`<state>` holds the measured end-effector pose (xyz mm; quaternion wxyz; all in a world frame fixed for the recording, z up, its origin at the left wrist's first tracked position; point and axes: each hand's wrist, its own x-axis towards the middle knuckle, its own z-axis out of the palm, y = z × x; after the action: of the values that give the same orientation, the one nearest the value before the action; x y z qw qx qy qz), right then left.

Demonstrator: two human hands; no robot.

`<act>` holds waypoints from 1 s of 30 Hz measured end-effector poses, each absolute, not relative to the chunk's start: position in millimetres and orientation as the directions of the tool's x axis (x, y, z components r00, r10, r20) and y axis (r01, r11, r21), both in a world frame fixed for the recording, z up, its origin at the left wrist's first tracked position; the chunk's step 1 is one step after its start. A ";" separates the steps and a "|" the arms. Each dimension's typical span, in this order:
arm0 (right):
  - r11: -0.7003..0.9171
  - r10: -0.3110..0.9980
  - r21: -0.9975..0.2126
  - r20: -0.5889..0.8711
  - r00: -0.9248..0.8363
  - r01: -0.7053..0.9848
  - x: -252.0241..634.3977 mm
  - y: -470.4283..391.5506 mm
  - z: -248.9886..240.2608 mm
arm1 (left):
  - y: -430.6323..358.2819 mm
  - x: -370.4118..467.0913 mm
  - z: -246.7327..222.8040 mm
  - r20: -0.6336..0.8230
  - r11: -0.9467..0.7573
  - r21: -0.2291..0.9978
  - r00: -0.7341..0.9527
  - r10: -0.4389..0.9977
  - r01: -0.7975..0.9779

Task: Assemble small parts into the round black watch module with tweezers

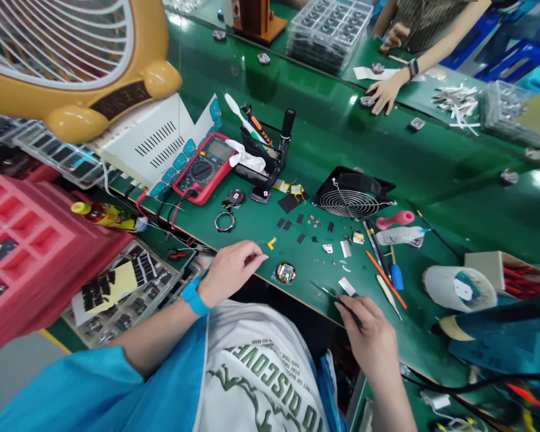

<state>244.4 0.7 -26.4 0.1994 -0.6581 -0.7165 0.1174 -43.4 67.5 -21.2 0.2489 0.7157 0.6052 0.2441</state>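
My right hand (371,327) pinches a pair of dark tweezers (327,292), whose tips point left over the front edge of the green bench. A small white rectangular piece (347,286) lies just beyond those fingers. My left hand (236,264), with a blue wristband, is at the bench edge. Its thumb and fingertips are brought together; anything between them is too small to make out. Between my hands sits a round watch module (285,273) with its circuit board exposed. A small yellow flex piece (272,243) lies just beyond my left fingertips.
Behind are a red multimeter (203,170), a black fan (353,195) and a black tool holder (270,153). Pens, a spudger (388,296) and a bottle (400,234) lie right. A yellow fan (153,84) overhangs the left. Across the bench, another person's hand (384,93) touches a watch part.
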 end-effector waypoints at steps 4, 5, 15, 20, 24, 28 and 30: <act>0.114 0.990 -0.407 0.127 -0.067 0.906 256.7 1.9 -26.1 | 73.2 -52.9 -24.6 0.072 -0.131 0.611 0.110 0.991 0.781; 0.120 0.989 -0.400 0.127 -0.075 0.909 259.6 1.9 -26.1 | 73.7 -53.1 -26.0 0.073 -0.136 0.607 0.116 0.991 0.783; 0.127 0.987 -0.340 0.137 -0.084 0.932 278.2 1.6 -22.2 | 60.4 -33.0 -26.8 0.109 -0.294 0.651 0.297 0.949 0.700; 0.166 0.982 -0.359 0.149 -0.118 0.918 275.8 4.3 -23.5 | 54.3 -22.3 -32.4 0.146 -0.439 0.613 0.452 0.880 0.657; 0.213 0.973 -0.380 0.166 -0.161 0.900 270.8 5.9 -22.3 | 54.1 -17.2 -38.3 0.072 -0.425 0.572 0.474 0.878 0.701; 0.231 0.969 -0.389 0.173 -0.176 0.892 270.8 6.1 -21.4 | 56.2 -13.7 -35.8 0.152 -0.404 0.629 0.404 0.902 0.664; 0.218 0.972 -0.389 0.173 -0.162 0.895 275.7 5.4 -22.4 | 56.2 -13.0 -32.7 0.191 -0.391 0.677 0.364 0.911 0.623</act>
<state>275.7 5.4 -22.4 0.1946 -0.6173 -0.7559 0.0983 -13.0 56.2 -32.7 0.2563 0.7852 0.4886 0.2813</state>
